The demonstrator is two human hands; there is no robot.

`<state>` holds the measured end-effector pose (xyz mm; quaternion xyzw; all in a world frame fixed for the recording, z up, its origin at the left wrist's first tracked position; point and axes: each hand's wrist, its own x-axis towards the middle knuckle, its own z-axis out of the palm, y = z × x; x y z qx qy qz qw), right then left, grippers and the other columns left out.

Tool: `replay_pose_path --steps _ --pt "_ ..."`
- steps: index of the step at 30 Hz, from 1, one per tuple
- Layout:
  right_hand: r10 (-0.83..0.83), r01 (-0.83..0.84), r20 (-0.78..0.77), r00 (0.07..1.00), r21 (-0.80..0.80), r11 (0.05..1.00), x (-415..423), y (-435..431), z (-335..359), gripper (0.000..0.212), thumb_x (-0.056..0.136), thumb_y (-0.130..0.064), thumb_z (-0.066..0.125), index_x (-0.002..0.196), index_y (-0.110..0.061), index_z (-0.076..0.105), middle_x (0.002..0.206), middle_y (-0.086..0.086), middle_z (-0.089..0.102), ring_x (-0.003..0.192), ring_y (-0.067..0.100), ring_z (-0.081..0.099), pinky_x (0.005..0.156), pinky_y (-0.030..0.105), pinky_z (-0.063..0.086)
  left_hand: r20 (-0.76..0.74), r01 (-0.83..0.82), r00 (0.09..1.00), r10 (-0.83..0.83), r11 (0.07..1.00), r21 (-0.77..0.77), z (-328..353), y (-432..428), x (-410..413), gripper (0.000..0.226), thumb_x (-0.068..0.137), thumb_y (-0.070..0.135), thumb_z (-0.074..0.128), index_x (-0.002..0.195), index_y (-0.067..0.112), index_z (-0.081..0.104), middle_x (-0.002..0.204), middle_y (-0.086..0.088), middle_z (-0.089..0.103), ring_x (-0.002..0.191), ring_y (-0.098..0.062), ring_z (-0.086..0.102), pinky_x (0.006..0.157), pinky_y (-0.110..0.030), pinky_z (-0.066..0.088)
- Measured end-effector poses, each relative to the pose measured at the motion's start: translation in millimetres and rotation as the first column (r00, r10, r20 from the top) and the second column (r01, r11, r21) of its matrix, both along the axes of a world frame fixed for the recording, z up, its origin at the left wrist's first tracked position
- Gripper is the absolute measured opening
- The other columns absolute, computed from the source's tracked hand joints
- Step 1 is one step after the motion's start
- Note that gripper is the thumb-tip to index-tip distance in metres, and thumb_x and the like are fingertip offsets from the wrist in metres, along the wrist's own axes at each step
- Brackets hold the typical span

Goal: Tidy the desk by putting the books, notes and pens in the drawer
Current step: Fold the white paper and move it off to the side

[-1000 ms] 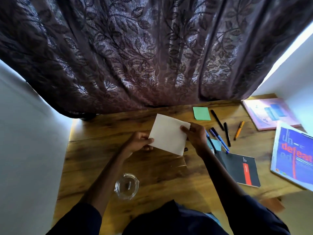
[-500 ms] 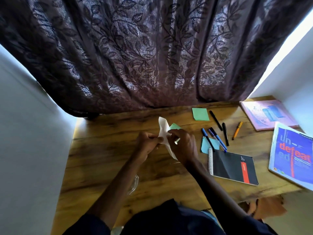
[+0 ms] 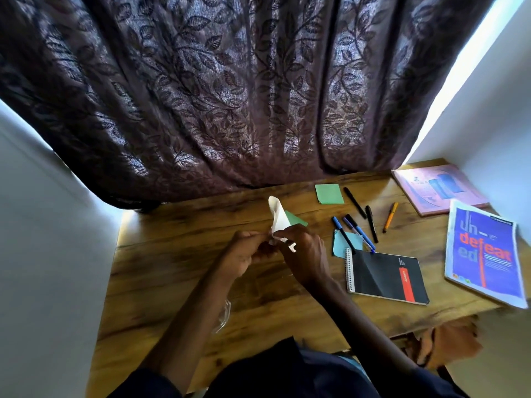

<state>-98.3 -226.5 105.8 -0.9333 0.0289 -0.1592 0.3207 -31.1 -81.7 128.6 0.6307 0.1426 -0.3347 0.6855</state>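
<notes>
Holding a white paper between them, both hands meet above the middle of the wooden desk. The left hand and the right hand each pinch the sheet's lower end, fingers closed on it, so the paper stands on edge and curls upward; its bottom part is hidden behind the knuckles. A green note shows just behind the paper, mostly covered by it and the right hand, and whether it lies on the desk or is held cannot be told.

Near the back edge lies a second green note. Beside it, toward the right, two black pens lie apart from an orange pen. Two blue pens rest across a light blue note, partly covering it, and their tips reach the top of a black spiral notebook that lies flat right of the hands. A blue magazine sits at the right edge, hanging over it, and a pink book fills the back right corner.

A clear glass dish near the front edge is largely hidden by the left forearm. A dark leaf-patterned curtain hangs behind the desk. No drawer can be made out.
</notes>
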Motion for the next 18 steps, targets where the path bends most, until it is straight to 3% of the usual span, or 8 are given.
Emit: replay_pose_path --steps 4,9,13,15,18 --pt "0.044 -0.045 -0.052 0.998 -0.024 0.999 0 -2 -5 0.032 0.082 -0.033 0.081 0.109 -0.019 0.073 0.123 0.001 0.068 0.098 0.017 0.072 0.067 0.025 0.061 -0.06 0.043 0.997 -0.043 0.999 -0.004 4 4 6 0.033 0.1 0.029 0.059 0.117 0.003 0.069 0.105 -0.016 0.076 0.099 -0.032 0.074 0.088 -0.046 0.059" --pt "0.033 -0.035 -0.028 0.999 -0.057 0.998 4 -10 7 0.023 0.082 -0.028 0.082 0.103 -0.022 0.077 0.104 0.002 0.077 0.081 0.016 0.072 0.056 0.026 0.054 0.074 0.103 0.991 -0.115 0.984 0.145 11 3 10 0.031 0.098 0.043 0.056 0.106 0.017 0.071 0.099 -0.008 0.079 0.103 -0.026 0.071 0.099 -0.046 0.05" --pt "0.138 -0.141 -0.081 0.987 -0.029 0.99 12 -23 3 0.015 0.085 -0.028 0.077 0.099 -0.024 0.078 0.098 -0.007 0.078 0.079 0.004 0.07 0.064 0.032 0.06 0.265 0.124 0.94 -0.216 0.937 0.326 17 1 10 0.033 0.1 0.043 0.054 0.092 0.015 0.068 0.1 -0.011 0.076 0.099 -0.024 0.069 0.088 -0.036 0.052" --pt "0.159 -0.164 -0.097 0.983 -0.049 0.985 15 -29 -2 0.017 0.086 -0.03 0.075 0.102 -0.027 0.078 0.101 -0.01 0.077 0.082 -0.002 0.067 0.067 0.028 0.06 0.309 0.146 0.912 -0.268 0.919 0.366 16 2 9 0.03 0.102 0.043 0.052 0.1 0.017 0.067 0.1 -0.008 0.075 0.095 -0.019 0.067 0.076 -0.031 0.05" --pt "0.157 -0.162 -0.102 0.982 -0.039 0.986 15 -32 -2 0.018 0.085 -0.023 0.077 0.103 -0.024 0.078 0.102 -0.008 0.077 0.083 -0.003 0.066 0.069 0.023 0.059 0.334 0.192 0.878 -0.342 0.892 0.409 12 3 7 0.032 0.102 0.038 0.054 0.117 0.014 0.068 0.093 0.002 0.076 0.087 -0.006 0.069 0.077 -0.031 0.057"
